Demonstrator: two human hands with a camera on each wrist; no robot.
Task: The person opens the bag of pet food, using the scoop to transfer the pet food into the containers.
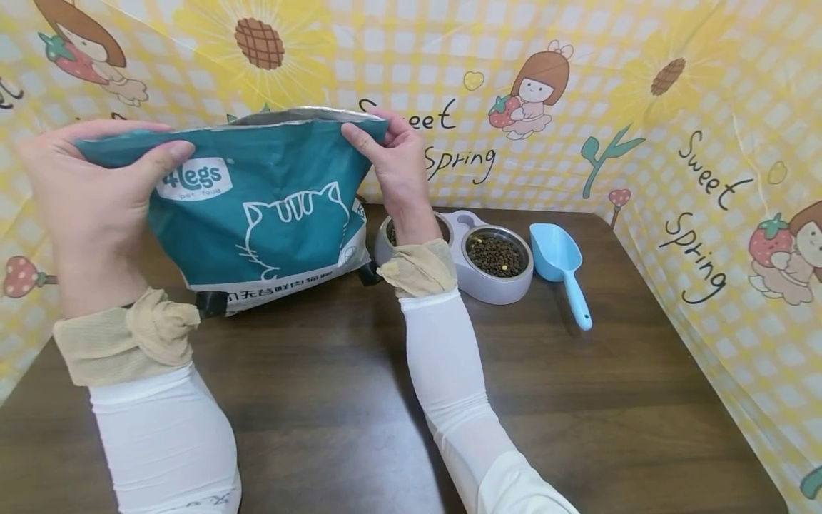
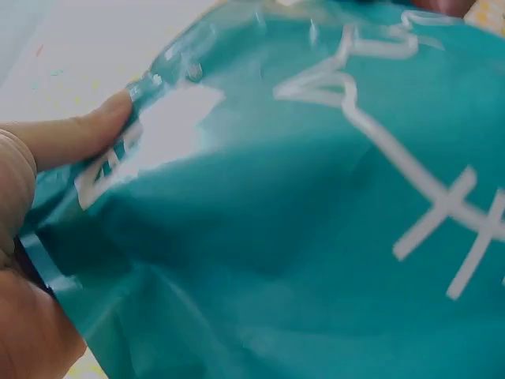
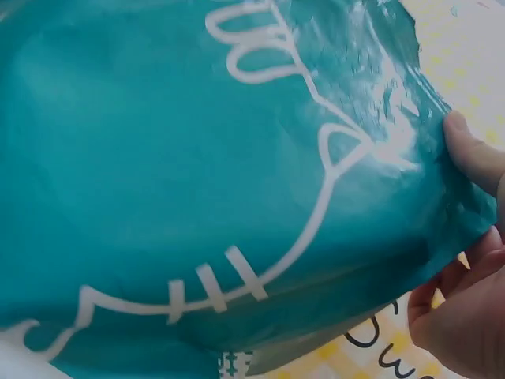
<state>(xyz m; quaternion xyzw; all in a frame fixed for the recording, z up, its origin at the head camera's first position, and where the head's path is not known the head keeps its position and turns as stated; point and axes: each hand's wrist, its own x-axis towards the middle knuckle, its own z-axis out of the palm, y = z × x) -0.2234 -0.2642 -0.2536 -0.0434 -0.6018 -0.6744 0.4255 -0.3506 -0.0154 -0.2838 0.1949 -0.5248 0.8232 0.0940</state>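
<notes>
A teal pet food bag (image 1: 289, 207) with a white cat outline stands at the left of the table, its top edge parted in the middle so that silvery lining shows. My left hand (image 1: 103, 193) grips the top left corner, thumb on the front face and fingers behind. At the top right corner my right hand (image 1: 401, 168) pinches the bag, thumb in front. Both wrist views show the bag's front (image 2: 260, 205) stretched between the hands, with the right thumb (image 3: 473, 154) pressed near its edge. What the bag contains is hidden.
Behind the right wrist stands a grey double feeder (image 1: 494, 289); brown kibble (image 1: 494, 255) fills its right bowl, and the left bowl is partly hidden. A light blue scoop (image 1: 559, 257) lies right of it on the brown table (image 1: 334, 400). Yellow checked cloth (image 1: 424, 57) hangs behind.
</notes>
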